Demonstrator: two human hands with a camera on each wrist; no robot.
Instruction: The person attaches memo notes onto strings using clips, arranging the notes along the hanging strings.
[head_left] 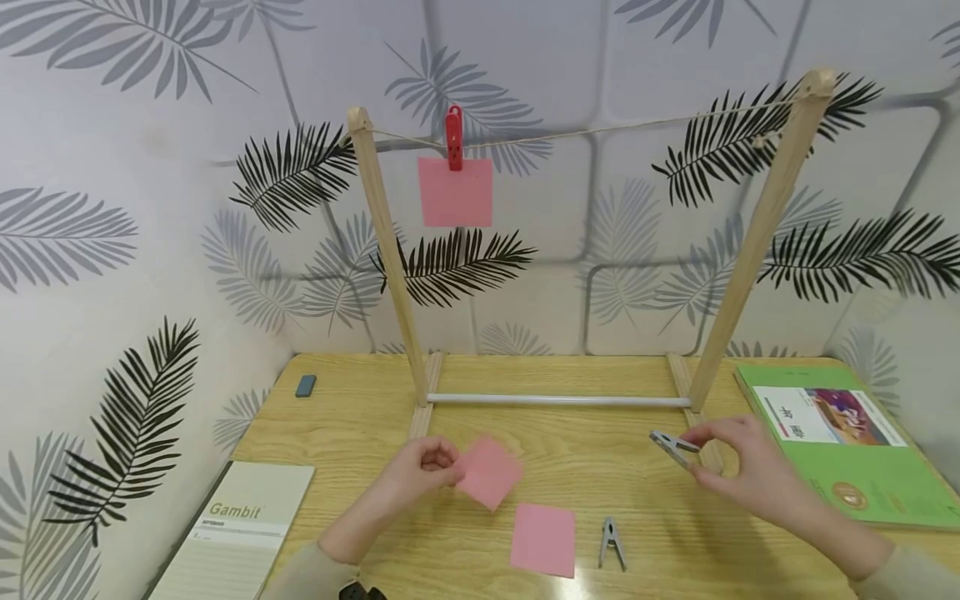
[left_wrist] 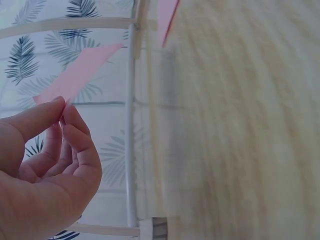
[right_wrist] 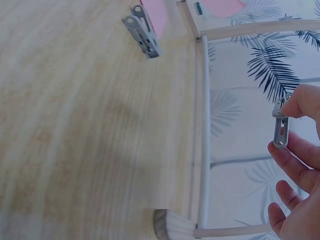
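Note:
Between thumb and fingertips, my left hand (head_left: 416, 479) pinches a pink paper square (head_left: 490, 472) by its edge, raised above the table. In the left wrist view that paper (left_wrist: 80, 72) slants up from the fingertips. My right hand (head_left: 750, 471) holds a grey clothespin (head_left: 675, 446), seen end-on between thumb and fingers in the right wrist view. A second pink paper square (head_left: 543, 540) lies flat on the table, with another grey clothespin (head_left: 612, 543) beside it. From the string (head_left: 570, 133) hangs a third pink paper (head_left: 456, 193), clipped by a red clothespin (head_left: 453, 137).
Two wooden posts (head_left: 390, 242) carry the string, joined low down by a white rod (head_left: 558, 401). A Gambit notebook (head_left: 236, 525) lies at the left, a green book (head_left: 847, 450) at the right. A small dark blue block (head_left: 305, 386) sits at the back left.

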